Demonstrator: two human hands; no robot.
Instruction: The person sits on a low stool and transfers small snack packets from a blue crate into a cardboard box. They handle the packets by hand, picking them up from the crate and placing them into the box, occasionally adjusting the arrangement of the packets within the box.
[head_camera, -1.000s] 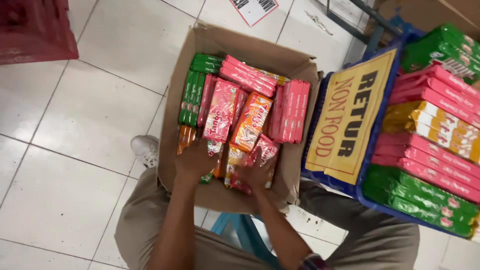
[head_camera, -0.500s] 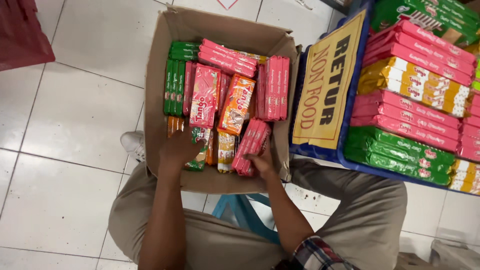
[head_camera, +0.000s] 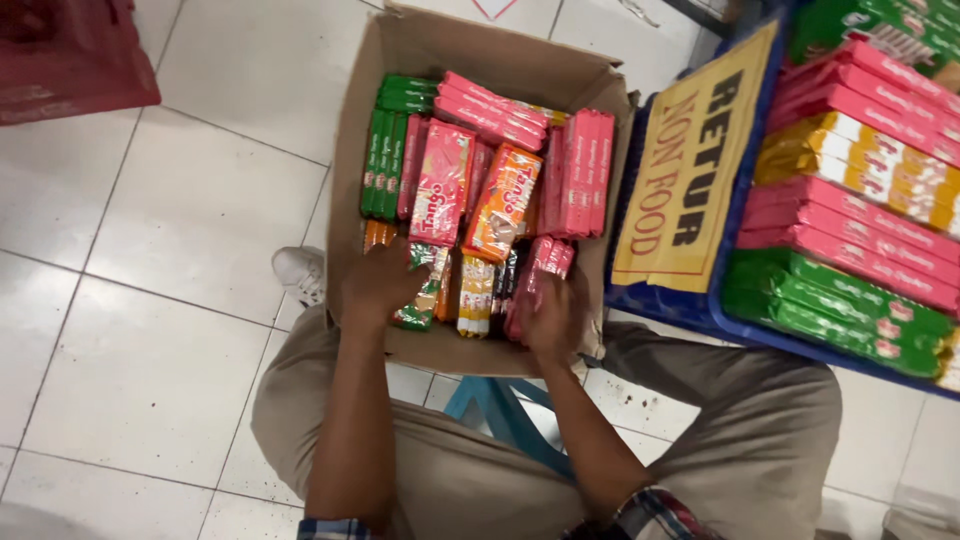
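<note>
Cardboard box (head_camera: 372, 130), centre of frame, on white tiled floor (head_camera: 150, 250): nearly full of pink, green and orange snack packs. Left hand (head_camera: 375, 285) grips a green pack (head_camera: 418, 298) at the box's lower edge; right hand (head_camera: 550, 320) clasps a pink pack (head_camera: 535, 280) beside it. Blue crate (head_camera: 700, 310), right of frame: many packs unsorted. Packing appears well advanced, little room left.
</note>
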